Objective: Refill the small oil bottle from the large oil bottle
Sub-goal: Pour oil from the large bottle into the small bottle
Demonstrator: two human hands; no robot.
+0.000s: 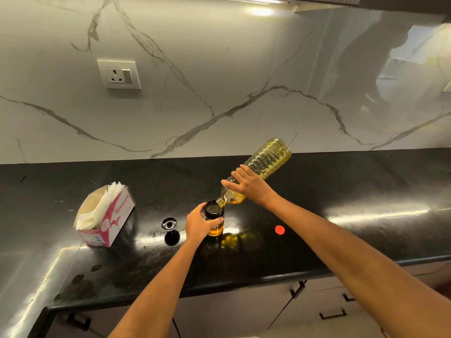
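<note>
The small oil bottle stands upright on the black counter, its dark collar open at the top and yellow oil in its lower part. My left hand grips its side. My right hand holds the large clear plastic oil bottle around its shoulder, tilted steeply down to the left. Its mouth sits at the small bottle's opening, and oil fills its neck. A black pourer cap lies on the counter left of the small bottle. A red cap lies to the right.
A pink and white tissue box sits at the left of the counter. A wall socket is on the marble backsplash. Cabinet drawers with dark handles run below the counter's front edge.
</note>
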